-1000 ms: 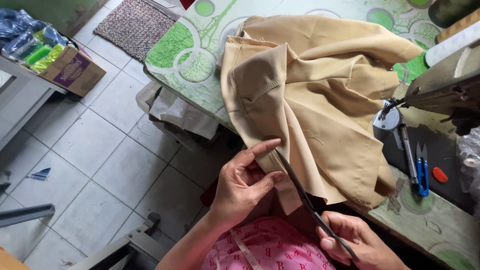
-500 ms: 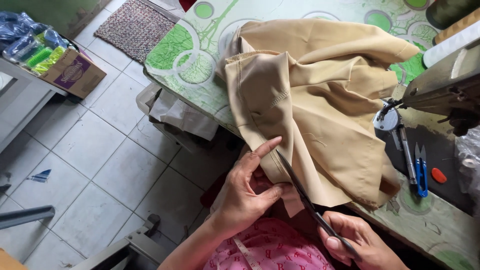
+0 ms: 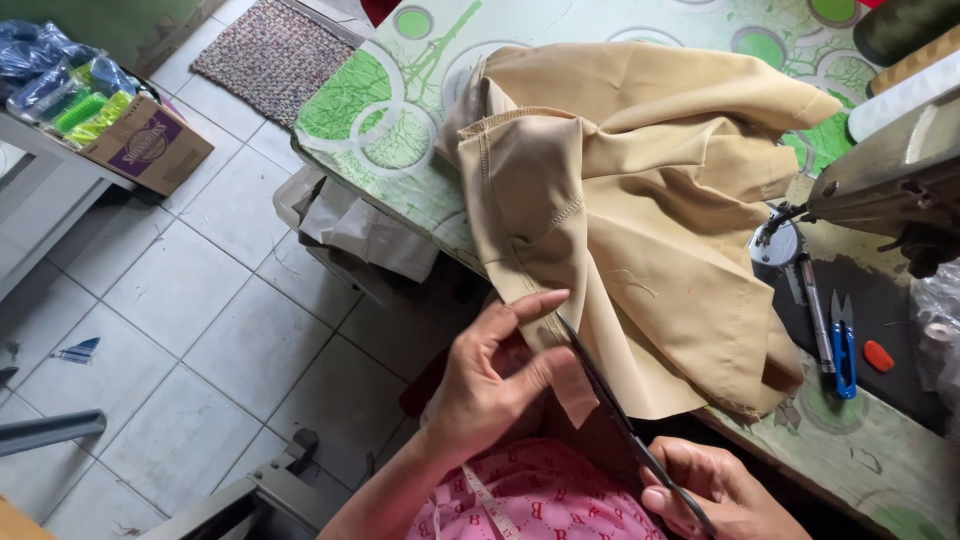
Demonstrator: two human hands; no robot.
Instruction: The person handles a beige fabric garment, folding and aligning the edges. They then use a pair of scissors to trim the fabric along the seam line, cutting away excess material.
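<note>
A white tiled floor (image 3: 190,330) spreads below a work table (image 3: 400,130) covered in a green patterned cloth, and a tan garment (image 3: 640,200) lies heaped on that table with one edge hanging over the near side. The left hand (image 3: 495,380) pinches this hanging edge, forefinger stretched along the fabric and thumb pressed beneath. The right hand (image 3: 715,490) is closed around the handles of dark scissors (image 3: 625,425), whose blades lie against the cloth just beside the left forefinger.
</note>
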